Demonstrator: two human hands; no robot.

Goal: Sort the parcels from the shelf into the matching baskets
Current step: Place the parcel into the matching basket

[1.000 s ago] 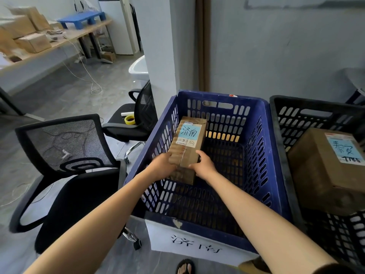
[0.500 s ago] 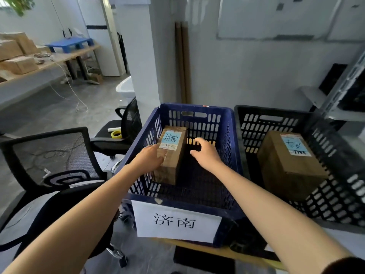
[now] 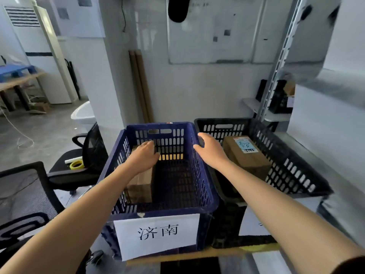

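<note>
Your left hand (image 3: 144, 159) rests with loose fingers on the parcel (image 3: 141, 186) in the blue basket (image 3: 158, 125), while your right hand (image 3: 211, 153) hovers spread above its right rim.

matt cardboard parcel (image 3: 140, 184), perforated plastic blue basket (image 3: 205, 186), paper label (image 3: 157, 235)

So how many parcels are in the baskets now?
2. One parcel lies in the blue basket by its left wall, under the left hand; the other parcel lies in the black basket toward its back. Arms hide part of both floors, so more could be hidden.
</note>
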